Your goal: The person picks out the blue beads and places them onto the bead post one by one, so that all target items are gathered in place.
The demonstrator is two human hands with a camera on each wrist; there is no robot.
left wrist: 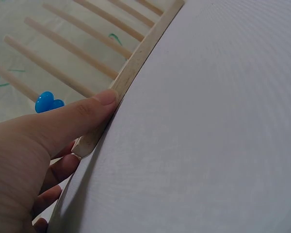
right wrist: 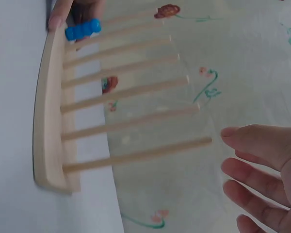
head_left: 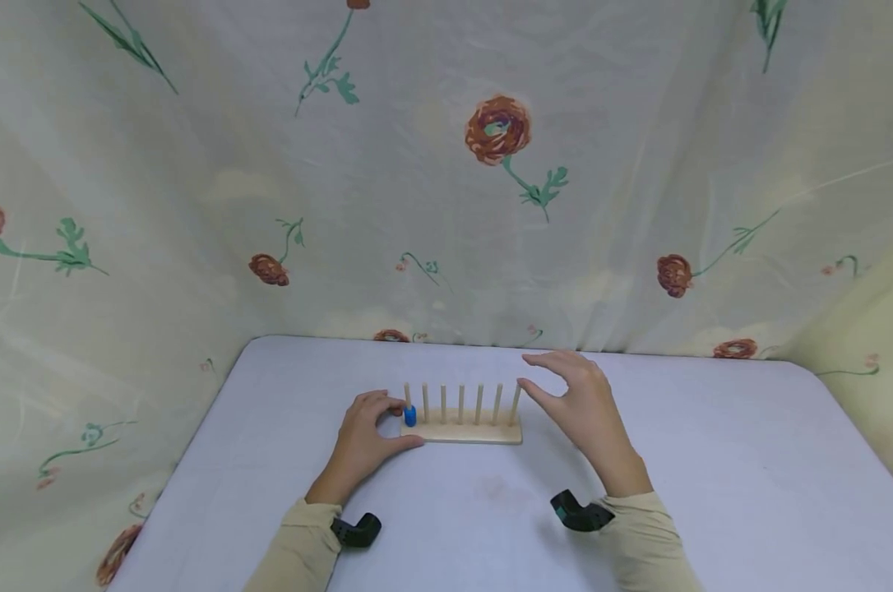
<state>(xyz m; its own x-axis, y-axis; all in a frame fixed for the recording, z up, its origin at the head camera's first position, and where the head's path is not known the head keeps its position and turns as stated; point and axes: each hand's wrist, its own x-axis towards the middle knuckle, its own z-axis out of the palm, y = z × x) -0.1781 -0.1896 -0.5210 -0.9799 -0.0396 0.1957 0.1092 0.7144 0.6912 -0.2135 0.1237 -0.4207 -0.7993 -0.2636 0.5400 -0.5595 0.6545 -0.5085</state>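
Observation:
A pale wooden peg rack [head_left: 461, 434], a flat base with a row of several upright pegs, stands on the table. Blue rounded beads [right wrist: 83, 29] sit low on the leftmost peg. My left hand [head_left: 365, 432] grips the left end of the base, its thumb [left wrist: 94, 104] pressing the front edge and other fingers round the end and back. By the top of the rightmost peg [right wrist: 140, 154] is my right hand [head_left: 576, 403], thumb and fingers spread apart with nothing between them. In the right wrist view its fingertips are a small distance from that peg's tip.
A white cloth covers the table [head_left: 446, 526]. Behind and at the sides hangs a pale curtain [head_left: 387, 181] printed with brown flowers and green stems. Black wrist devices are strapped at the left sleeve [head_left: 298, 543] and the right sleeve [head_left: 646, 543].

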